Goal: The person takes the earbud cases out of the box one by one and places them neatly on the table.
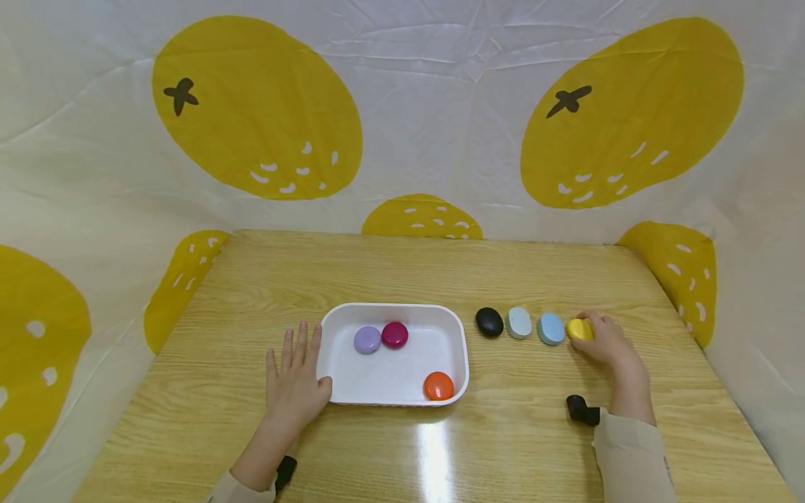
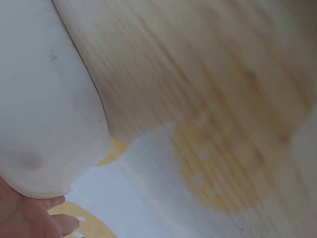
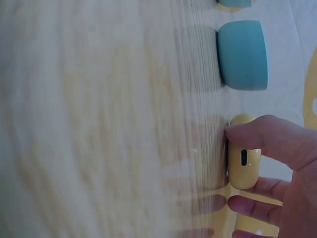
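Note:
My right hand pinches a yellow earbud case at the right end of a row on the table. In the right wrist view the thumb lies across the yellow case, near a small charging port, with fingers behind it. The case appears to rest on the wood. My left hand lies with straight, spread fingers against the left side of a white tray. Inside the tray are a lilac round case, a crimson one and, in the near right corner, an orange one.
Left of the yellow case stand a light blue case, a pale mint one and a black one, the black nearest the tray. A white cloth with yellow fruit prints hangs around the wooden table.

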`<state>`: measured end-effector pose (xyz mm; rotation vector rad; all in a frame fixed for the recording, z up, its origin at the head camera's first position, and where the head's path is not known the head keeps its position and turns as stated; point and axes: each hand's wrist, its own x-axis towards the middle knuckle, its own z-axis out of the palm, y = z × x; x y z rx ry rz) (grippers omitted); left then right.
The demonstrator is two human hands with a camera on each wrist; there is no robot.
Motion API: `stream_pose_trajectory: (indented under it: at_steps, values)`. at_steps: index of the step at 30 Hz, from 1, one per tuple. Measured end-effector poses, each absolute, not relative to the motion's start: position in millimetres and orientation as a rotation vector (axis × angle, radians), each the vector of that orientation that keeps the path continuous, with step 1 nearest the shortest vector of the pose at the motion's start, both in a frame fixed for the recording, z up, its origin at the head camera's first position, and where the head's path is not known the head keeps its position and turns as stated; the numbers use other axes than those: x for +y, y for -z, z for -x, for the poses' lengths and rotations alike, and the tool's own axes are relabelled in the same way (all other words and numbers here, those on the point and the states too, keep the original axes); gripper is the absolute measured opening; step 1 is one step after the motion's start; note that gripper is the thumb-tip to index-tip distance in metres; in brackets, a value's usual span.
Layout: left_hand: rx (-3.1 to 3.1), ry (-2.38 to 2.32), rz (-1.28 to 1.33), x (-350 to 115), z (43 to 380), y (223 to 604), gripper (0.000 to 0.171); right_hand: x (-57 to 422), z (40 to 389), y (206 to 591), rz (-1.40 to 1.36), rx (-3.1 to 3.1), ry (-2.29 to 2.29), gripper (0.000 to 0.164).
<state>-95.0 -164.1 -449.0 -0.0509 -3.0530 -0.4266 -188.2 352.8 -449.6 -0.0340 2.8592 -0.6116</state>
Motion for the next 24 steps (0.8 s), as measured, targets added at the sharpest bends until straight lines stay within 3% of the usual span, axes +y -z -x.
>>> stream_pose_trajectory:
  at_steps: [10,24]
  values:
    - [-3.059,0.435,0.037,-163,95,447,0.078,340,187,445,0.125,3.039,0.717,0.064]
    - [-3.059,0.438,0.034,-163,95,447,0.078,212,188,417,1.048,3.2,0.832,0.053]
